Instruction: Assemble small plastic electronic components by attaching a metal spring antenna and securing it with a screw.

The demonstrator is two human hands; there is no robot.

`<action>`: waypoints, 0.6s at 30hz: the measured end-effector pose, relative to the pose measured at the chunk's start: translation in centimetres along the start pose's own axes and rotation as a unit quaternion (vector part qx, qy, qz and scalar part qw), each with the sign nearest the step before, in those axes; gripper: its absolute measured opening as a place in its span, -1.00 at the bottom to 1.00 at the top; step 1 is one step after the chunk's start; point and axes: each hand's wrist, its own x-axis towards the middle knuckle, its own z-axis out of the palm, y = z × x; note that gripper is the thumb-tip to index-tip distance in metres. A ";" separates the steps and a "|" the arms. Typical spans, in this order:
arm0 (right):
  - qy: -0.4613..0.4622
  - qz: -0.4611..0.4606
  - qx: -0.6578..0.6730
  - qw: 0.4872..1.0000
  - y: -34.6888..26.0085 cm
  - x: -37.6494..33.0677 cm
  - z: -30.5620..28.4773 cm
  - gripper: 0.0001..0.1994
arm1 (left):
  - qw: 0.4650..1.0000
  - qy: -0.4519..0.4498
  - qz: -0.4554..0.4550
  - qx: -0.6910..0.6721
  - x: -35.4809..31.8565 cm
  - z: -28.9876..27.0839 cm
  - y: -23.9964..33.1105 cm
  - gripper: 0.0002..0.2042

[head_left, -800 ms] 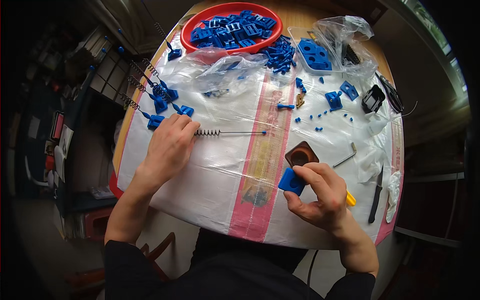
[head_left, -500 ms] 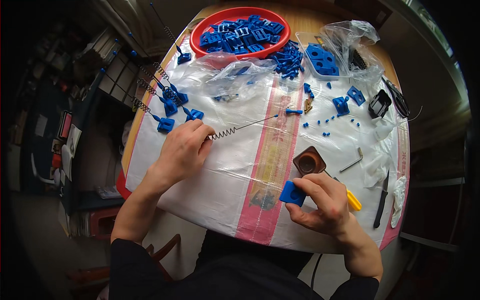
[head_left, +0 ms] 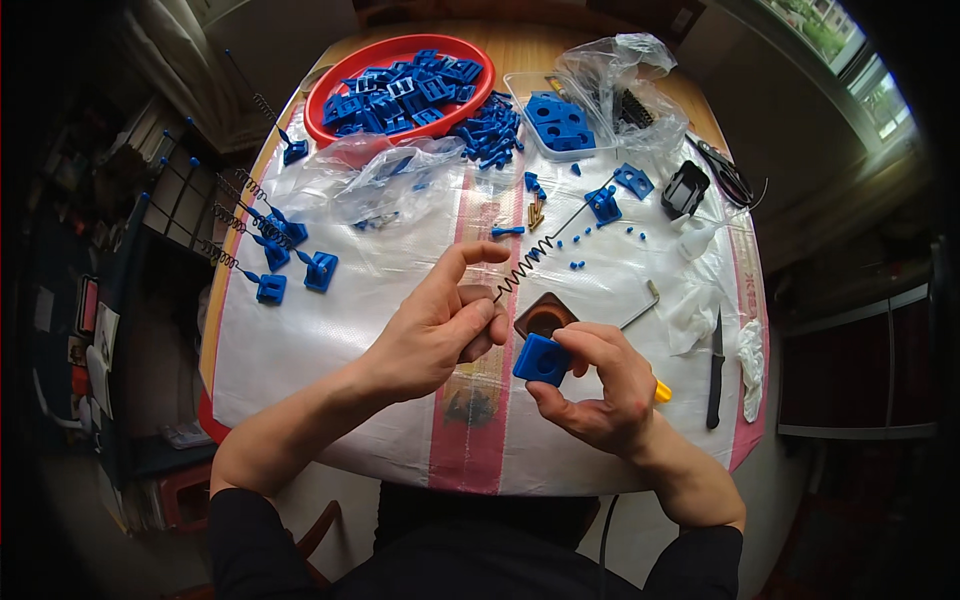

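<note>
Over the middle of the table, my left hand [head_left: 440,325] is closed, thumb against fingers, on one end of a dark coil spring [head_left: 524,268]. The spring's straight wire points away to the upper right; its tip overlaps the blue parts there in the view. To its right my right hand [head_left: 605,385] pinches a blue square block [head_left: 541,360] with a round recess between thumb and fingers. Behind that block sits a brown square dish [head_left: 546,312] with a round hollow, partly hidden by the block and fingers. A yellow handle [head_left: 662,391] shows beside my right hand.
A red tray [head_left: 487,95] of blue parts stands far left, a clear plastic box [head_left: 590,153] far right. Finished-looking spring pieces on blue bases [head_left: 270,288] line the left. Scissors [head_left: 728,175], a hex key [head_left: 645,306] and a black-handled knife [head_left: 716,375] lie right.
My left hand has moved right with the spring, toward the blue block, and the wire now tilts more steeply away. My right hand still holds the block. The whole view has shifted.
</note>
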 end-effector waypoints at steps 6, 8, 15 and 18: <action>0.066 -0.058 -0.008 0.996 0.3 0.4 -0.7 -0.48 | 0.994 -0.076 -0.038 -0.066 0.9 1.8 -0.8 -0.62; 0.074 -0.073 -0.041 0.994 0.4 0.7 -0.9 -0.48 | 0.989 -0.104 -0.040 -0.100 0.9 2.4 -1.0 -0.55; 0.067 -0.064 -0.083 0.992 0.0 0.7 -1.1 -0.47 | 0.962 -0.175 -0.078 -0.196 0.9 2.3 -1.8 -0.32; 0.059 -0.073 -0.114 0.989 0.0 1.0 -0.9 -0.49 | 0.953 -0.188 -0.089 -0.218 1.1 1.5 -2.5 -0.32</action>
